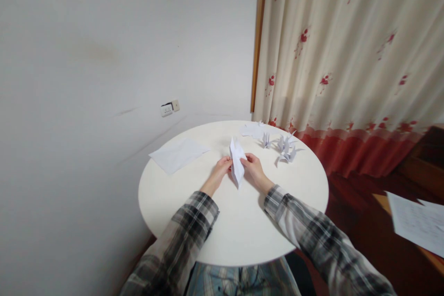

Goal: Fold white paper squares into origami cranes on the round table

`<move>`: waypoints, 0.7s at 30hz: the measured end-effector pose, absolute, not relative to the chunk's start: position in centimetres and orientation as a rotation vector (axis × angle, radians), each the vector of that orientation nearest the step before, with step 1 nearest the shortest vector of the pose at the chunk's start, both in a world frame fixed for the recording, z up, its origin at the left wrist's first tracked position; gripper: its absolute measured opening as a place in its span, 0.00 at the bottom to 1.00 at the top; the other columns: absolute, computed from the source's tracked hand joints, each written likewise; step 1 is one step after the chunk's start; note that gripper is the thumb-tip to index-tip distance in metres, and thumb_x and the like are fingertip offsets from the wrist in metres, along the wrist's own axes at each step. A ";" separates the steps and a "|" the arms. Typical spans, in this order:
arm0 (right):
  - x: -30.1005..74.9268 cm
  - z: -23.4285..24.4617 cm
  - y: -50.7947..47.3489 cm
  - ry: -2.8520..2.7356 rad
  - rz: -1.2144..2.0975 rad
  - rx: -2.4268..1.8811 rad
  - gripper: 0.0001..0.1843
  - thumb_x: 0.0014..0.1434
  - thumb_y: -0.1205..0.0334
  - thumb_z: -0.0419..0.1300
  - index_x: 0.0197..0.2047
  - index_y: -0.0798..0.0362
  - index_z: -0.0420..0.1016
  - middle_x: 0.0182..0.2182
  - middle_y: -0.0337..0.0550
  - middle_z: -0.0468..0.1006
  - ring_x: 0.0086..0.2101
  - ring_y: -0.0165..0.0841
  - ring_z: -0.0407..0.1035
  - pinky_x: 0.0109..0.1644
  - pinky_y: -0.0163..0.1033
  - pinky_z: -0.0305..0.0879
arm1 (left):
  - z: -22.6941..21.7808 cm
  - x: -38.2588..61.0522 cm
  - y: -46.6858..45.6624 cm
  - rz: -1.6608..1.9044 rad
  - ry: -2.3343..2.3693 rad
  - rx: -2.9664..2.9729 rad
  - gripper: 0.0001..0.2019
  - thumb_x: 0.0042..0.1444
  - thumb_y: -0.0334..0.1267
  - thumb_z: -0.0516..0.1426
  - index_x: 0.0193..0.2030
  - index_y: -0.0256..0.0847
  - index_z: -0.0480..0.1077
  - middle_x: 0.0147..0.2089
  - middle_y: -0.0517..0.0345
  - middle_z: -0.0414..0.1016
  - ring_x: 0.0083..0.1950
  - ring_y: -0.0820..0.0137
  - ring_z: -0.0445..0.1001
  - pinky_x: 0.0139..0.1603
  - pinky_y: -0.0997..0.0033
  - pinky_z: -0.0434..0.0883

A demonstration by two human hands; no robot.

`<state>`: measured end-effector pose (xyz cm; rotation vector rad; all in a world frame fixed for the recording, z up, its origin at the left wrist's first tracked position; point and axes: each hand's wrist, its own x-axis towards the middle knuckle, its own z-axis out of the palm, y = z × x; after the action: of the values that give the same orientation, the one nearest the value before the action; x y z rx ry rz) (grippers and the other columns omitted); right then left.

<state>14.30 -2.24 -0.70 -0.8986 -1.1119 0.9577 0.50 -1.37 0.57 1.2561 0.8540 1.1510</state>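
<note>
A partly folded white paper [237, 161] stands upright over the round white table [236, 222], pointed at top and bottom. My left hand [222, 169] pinches its left edge. My right hand [252, 167] pinches its right edge. Both hands have their fingers closed on the paper. Plaid sleeves cover both forearms.
A flat white sheet [178, 154] lies at the table's left. Several finished white paper cranes [285, 147] sit at the far right, with more white paper [252, 129] behind them. A wall is at left, a floral curtain [347, 55] at right, and printed sheets [416, 222] lie on a wooden surface.
</note>
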 end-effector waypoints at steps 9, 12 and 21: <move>14.0 -0.2 -2.3 -1.073 0.758 -0.945 0.13 0.40 0.58 0.64 0.28 0.52 0.65 0.24 0.35 0.67 0.27 0.28 0.62 0.33 0.35 0.59 | 0.4 0.5 -1.0 1.248 0.942 1.305 0.13 0.38 0.44 0.59 0.23 0.38 0.62 0.20 0.67 0.61 0.22 0.77 0.59 0.25 0.76 0.56; 13.6 -0.1 -2.5 -1.109 0.815 -0.914 0.15 0.38 0.58 0.65 0.27 0.51 0.64 0.21 0.31 0.64 0.23 0.26 0.59 0.29 0.34 0.56 | 0.6 0.4 -1.2 1.231 0.932 1.378 0.12 0.38 0.43 0.59 0.21 0.38 0.61 0.19 0.68 0.59 0.22 0.77 0.59 0.25 0.76 0.55; 13.7 -1.0 -2.0 -1.125 0.930 -0.877 0.13 0.39 0.60 0.64 0.27 0.52 0.63 0.20 0.31 0.65 0.22 0.26 0.60 0.28 0.34 0.55 | 0.8 0.5 -1.5 1.250 0.909 1.453 0.14 0.39 0.44 0.60 0.20 0.38 0.60 0.20 0.68 0.59 0.23 0.77 0.59 0.27 0.76 0.57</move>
<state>13.66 -1.96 -0.95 -0.8766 -1.1251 0.9301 0.48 -1.47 0.83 1.4526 0.9089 1.2503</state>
